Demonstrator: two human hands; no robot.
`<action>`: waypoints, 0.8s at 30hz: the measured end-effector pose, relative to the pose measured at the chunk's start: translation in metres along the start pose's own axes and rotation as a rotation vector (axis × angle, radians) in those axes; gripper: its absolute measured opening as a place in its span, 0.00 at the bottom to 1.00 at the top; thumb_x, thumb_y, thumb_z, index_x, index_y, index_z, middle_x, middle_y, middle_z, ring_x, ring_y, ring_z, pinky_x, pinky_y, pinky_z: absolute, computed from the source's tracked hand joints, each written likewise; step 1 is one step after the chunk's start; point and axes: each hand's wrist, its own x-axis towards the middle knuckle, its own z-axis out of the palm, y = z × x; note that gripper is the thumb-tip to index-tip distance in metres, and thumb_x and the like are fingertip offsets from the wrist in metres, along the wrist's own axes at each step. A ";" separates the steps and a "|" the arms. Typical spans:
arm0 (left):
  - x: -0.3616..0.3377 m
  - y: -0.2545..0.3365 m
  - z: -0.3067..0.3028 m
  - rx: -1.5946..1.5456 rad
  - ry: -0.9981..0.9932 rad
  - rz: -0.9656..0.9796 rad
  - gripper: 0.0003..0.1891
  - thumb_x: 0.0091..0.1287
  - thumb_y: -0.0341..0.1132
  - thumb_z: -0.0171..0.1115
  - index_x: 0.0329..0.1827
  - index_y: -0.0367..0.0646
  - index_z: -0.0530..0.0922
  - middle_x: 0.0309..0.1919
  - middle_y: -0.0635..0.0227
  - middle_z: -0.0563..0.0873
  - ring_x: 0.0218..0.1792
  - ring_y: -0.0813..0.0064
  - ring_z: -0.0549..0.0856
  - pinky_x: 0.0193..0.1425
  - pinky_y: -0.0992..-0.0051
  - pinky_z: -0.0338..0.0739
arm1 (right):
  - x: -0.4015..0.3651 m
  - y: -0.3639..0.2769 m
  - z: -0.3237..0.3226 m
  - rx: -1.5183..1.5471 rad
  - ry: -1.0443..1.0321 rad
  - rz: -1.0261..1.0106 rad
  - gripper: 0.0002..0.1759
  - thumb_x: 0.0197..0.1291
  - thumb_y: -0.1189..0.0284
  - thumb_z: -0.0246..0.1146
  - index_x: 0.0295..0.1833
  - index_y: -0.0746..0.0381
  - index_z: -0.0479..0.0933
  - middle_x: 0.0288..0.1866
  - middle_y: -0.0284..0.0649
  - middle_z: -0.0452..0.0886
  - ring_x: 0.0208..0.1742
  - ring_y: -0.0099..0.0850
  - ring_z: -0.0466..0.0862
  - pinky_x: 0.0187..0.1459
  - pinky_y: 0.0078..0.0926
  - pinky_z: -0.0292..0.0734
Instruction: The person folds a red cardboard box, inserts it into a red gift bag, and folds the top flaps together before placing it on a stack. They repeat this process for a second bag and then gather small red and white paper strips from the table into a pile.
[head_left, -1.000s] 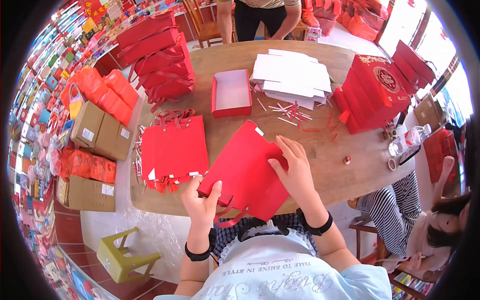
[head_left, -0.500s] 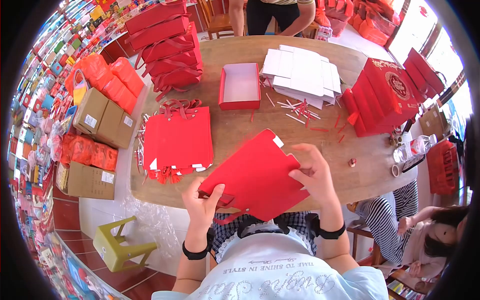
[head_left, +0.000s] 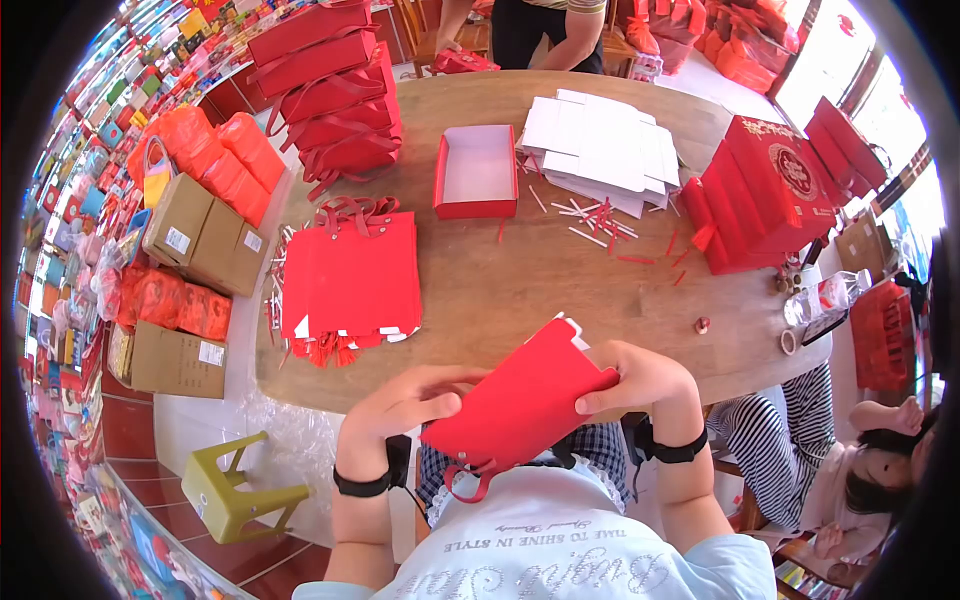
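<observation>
Between my two hands is a red gift bag [head_left: 525, 395], tilted over the table's near edge, with white tabs at its upper corner and a ribbon handle hanging at its lower end. My left hand [head_left: 405, 400] grips its left edge, thumb in front and fingers behind. On the opposite edge my right hand [head_left: 645, 380] is closed, its thumb pressing the red face. To the left lies a stack of flat red gift bags [head_left: 350, 275] with ribbon handles and white tabs.
The wooden table [head_left: 480, 290] bears a red box with a white inside [head_left: 478, 170], white folded card [head_left: 605, 145], scattered strips [head_left: 600, 220] and standing red bags [head_left: 765, 195]. A green stool [head_left: 225, 485] stands at lower left. One person is across the table; another sits at right.
The gift bag has come lower and closer to my body, and its face looks narrower. Both hands have shifted with it. The person opposite now holds a red item.
</observation>
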 end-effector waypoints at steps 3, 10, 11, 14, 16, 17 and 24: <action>0.022 -0.006 -0.001 -0.154 -0.234 0.029 0.45 0.56 0.55 0.63 0.69 0.37 0.54 0.61 0.53 0.69 0.60 0.67 0.71 0.63 0.70 0.62 | 0.007 0.002 -0.005 0.007 -0.200 -0.042 0.17 0.53 0.72 0.65 0.46 0.70 0.76 0.37 0.38 0.81 0.36 0.23 0.76 0.40 0.23 0.73; 0.042 -0.015 0.009 -0.380 -0.255 -0.013 0.54 0.45 0.44 0.74 0.71 0.37 0.48 0.65 0.55 0.63 0.62 0.66 0.68 0.67 0.68 0.57 | 0.007 0.004 -0.018 -0.075 -0.328 -0.212 0.17 0.51 0.74 0.65 0.45 0.71 0.76 0.39 0.40 0.81 0.39 0.24 0.76 0.42 0.23 0.73; 0.044 -0.016 0.010 -0.327 -0.188 -0.025 0.51 0.45 0.39 0.74 0.70 0.36 0.51 0.63 0.55 0.65 0.62 0.67 0.68 0.67 0.68 0.57 | 0.005 0.004 -0.021 -0.075 -0.328 -0.212 0.17 0.51 0.74 0.65 0.45 0.71 0.76 0.39 0.40 0.81 0.39 0.24 0.76 0.42 0.23 0.73; 0.046 -0.025 0.007 -0.152 0.015 -0.014 0.45 0.44 0.31 0.73 0.66 0.35 0.57 0.58 0.57 0.71 0.59 0.69 0.71 0.66 0.68 0.61 | -0.002 0.001 -0.023 -0.197 -0.183 -0.177 0.18 0.50 0.73 0.66 0.45 0.72 0.76 0.40 0.41 0.81 0.39 0.24 0.75 0.44 0.23 0.72; 0.043 -0.027 0.005 -0.029 0.154 0.009 0.41 0.44 0.28 0.72 0.64 0.35 0.61 0.55 0.59 0.74 0.57 0.70 0.73 0.64 0.69 0.64 | -0.009 -0.005 -0.016 -0.442 0.626 -0.224 0.22 0.52 0.71 0.65 0.52 0.71 0.73 0.45 0.40 0.80 0.43 0.24 0.76 0.47 0.25 0.72; 0.040 -0.025 0.005 -0.089 0.303 0.088 0.38 0.44 0.27 0.72 0.60 0.35 0.64 0.51 0.61 0.77 0.54 0.71 0.75 0.61 0.70 0.67 | -0.009 0.000 -0.015 -0.439 0.625 -0.222 0.22 0.52 0.71 0.65 0.52 0.71 0.73 0.45 0.40 0.80 0.43 0.24 0.76 0.47 0.25 0.72; 0.047 -0.031 0.008 -0.114 0.669 0.339 0.29 0.45 0.23 0.72 0.52 0.36 0.70 0.45 0.65 0.81 0.47 0.76 0.79 0.52 0.75 0.74 | -0.002 0.078 -0.011 0.488 0.431 -0.306 0.22 0.58 0.71 0.62 0.56 0.70 0.69 0.49 0.37 0.78 0.48 0.21 0.76 0.49 0.22 0.72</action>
